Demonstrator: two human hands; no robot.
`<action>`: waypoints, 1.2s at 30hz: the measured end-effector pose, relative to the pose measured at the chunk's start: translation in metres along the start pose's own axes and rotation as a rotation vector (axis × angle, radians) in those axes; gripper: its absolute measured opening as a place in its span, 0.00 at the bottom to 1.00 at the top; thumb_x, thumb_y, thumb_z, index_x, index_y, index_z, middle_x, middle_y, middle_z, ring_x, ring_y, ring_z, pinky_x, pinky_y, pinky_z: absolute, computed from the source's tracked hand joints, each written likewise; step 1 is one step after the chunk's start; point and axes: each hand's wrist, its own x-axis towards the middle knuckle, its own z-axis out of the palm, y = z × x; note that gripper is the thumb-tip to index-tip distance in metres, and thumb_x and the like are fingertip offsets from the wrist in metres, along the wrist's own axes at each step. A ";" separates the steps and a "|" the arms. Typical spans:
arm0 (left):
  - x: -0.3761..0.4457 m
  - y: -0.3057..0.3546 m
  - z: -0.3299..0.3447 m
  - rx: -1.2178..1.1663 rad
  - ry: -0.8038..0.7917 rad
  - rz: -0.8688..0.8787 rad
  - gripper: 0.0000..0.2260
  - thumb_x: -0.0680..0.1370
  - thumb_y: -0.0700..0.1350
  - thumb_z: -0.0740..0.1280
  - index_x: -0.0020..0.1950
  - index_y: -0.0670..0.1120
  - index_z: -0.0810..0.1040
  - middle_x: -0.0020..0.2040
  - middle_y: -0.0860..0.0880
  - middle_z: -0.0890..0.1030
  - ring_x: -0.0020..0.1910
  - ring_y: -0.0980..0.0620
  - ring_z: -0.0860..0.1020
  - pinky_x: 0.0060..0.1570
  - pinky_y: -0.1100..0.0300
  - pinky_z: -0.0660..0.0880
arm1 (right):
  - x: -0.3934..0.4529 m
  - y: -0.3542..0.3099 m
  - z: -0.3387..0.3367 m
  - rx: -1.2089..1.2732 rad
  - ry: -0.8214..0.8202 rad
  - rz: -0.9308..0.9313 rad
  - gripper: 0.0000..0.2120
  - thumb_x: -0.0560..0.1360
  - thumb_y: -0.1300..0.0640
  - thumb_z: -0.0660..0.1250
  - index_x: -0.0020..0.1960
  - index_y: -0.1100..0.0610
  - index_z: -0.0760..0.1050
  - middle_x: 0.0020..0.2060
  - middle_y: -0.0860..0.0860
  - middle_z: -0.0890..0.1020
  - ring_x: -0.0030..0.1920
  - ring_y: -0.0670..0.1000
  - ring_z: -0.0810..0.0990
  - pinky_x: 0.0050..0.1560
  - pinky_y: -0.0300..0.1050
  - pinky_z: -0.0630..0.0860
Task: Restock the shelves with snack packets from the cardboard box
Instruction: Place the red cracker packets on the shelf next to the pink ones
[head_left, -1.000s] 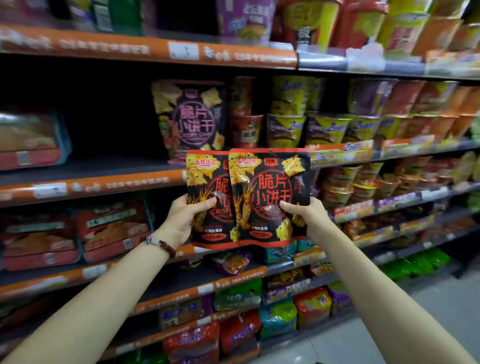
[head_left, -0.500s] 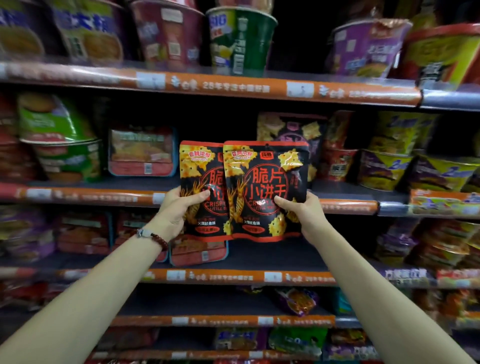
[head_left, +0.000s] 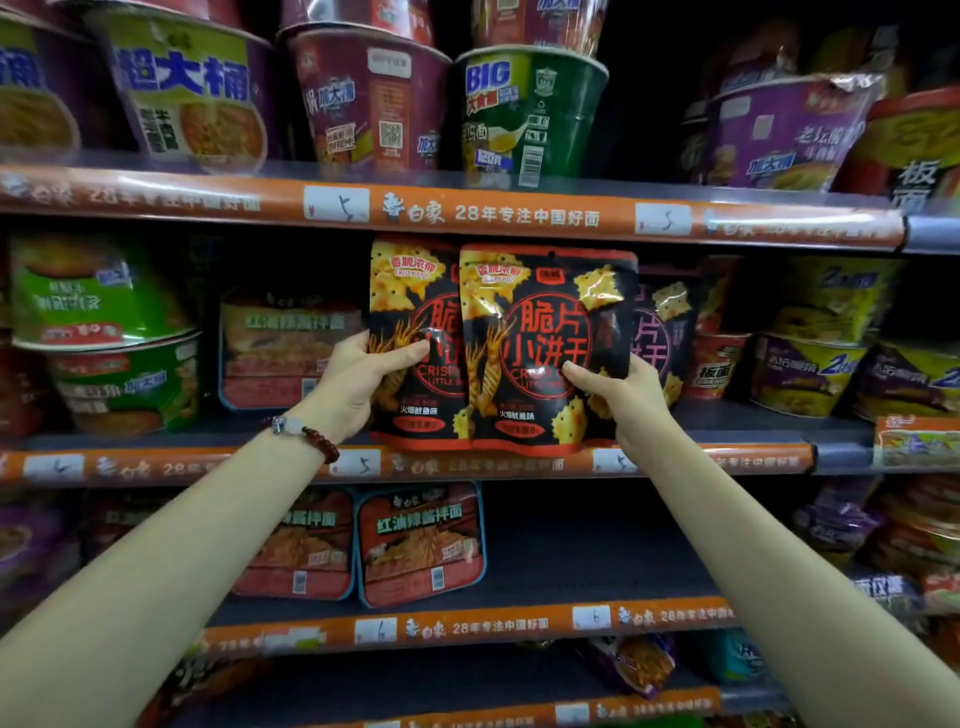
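Two black-and-red cracker snack packets stand side by side at the front of the middle shelf (head_left: 727, 460). My left hand (head_left: 358, 384) grips the left packet (head_left: 415, 312), thumb across its front. The right packet (head_left: 545, 332) overlaps the left one and is held by my right hand (head_left: 628, 395) at its lower right corner. Their bottom edges sit at the shelf's orange front strip. A purple packet (head_left: 662, 332) of the same kind stands behind them on the right. The cardboard box is out of view.
Noodle tubs (head_left: 530, 109) fill the top shelf. Green bowls (head_left: 104, 332) and a red noodle tray (head_left: 280, 353) stand left of the packets, yellow-purple cups (head_left: 810, 364) to the right. Red trays (head_left: 421, 545) sit on the shelf below, beside a bare dark stretch.
The view has swung up and left along the shelves. Both hands carried the two packets up and forward to the middle shelf, where their bottoms now meet the shelf edge.
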 end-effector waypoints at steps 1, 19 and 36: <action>0.005 0.000 0.000 0.002 -0.007 0.015 0.10 0.70 0.39 0.74 0.49 0.48 0.78 0.49 0.49 0.83 0.52 0.49 0.80 0.54 0.53 0.76 | 0.002 -0.002 0.000 0.003 0.012 -0.011 0.14 0.68 0.62 0.77 0.51 0.55 0.79 0.47 0.52 0.85 0.50 0.51 0.83 0.52 0.49 0.79; 0.035 -0.040 -0.012 0.331 -0.275 -0.023 0.30 0.65 0.34 0.77 0.59 0.55 0.69 0.51 0.59 0.77 0.52 0.61 0.76 0.60 0.59 0.70 | 0.010 0.018 -0.019 -0.058 0.086 -0.032 0.15 0.68 0.61 0.76 0.52 0.55 0.80 0.48 0.53 0.86 0.50 0.54 0.85 0.54 0.57 0.80; 0.039 -0.028 -0.057 0.784 -0.327 -0.043 0.24 0.70 0.48 0.75 0.64 0.48 0.74 0.58 0.50 0.79 0.54 0.54 0.78 0.63 0.53 0.73 | 0.011 0.024 -0.014 -0.030 0.023 -0.031 0.18 0.66 0.60 0.77 0.55 0.57 0.79 0.49 0.54 0.86 0.52 0.56 0.84 0.54 0.58 0.80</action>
